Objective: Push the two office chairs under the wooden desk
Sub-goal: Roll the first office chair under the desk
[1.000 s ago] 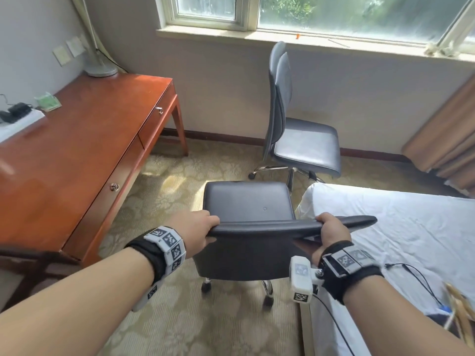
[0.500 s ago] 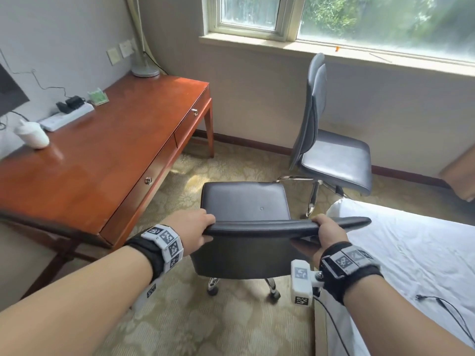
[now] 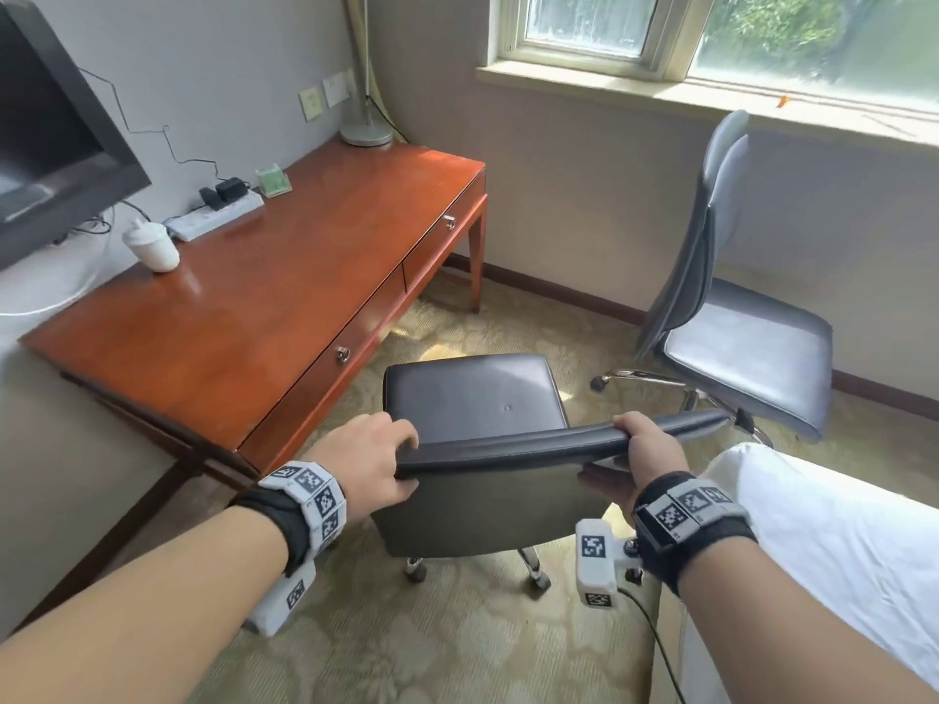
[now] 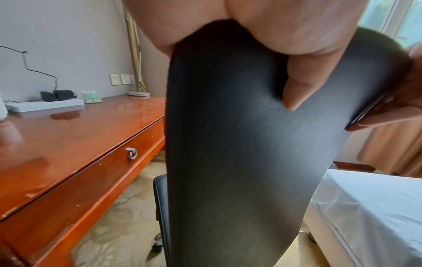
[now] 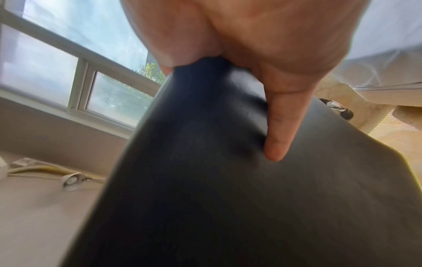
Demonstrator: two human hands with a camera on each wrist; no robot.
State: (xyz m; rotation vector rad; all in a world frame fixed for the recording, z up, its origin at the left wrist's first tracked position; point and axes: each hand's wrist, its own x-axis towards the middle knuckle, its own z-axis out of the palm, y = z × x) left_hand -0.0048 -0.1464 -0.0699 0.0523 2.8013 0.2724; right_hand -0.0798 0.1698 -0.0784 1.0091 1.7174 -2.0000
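A dark leather office chair (image 3: 472, 393) stands right in front of me on the carpet, beside the front edge of the wooden desk (image 3: 264, 292). My left hand (image 3: 376, 459) grips the left end of its backrest top (image 3: 533, 449), thumb on the rear face (image 4: 294, 90). My right hand (image 3: 645, 449) grips the right part of the same edge, thumb pressed on the back panel (image 5: 280, 130). The second office chair (image 3: 742, 348), grey with a tall back, stands under the window at the right, apart from the desk.
The desk carries a white cup (image 3: 152, 246), a power strip (image 3: 213, 218), a small green box (image 3: 274, 181) and a lamp base (image 3: 366, 134). A dark screen (image 3: 45, 139) hangs at the left. A white bed (image 3: 838, 541) lies close on the right.
The view has swung left and the held chair has turned and rolled toward the desk. Both hands keep their grip on the backrest top.
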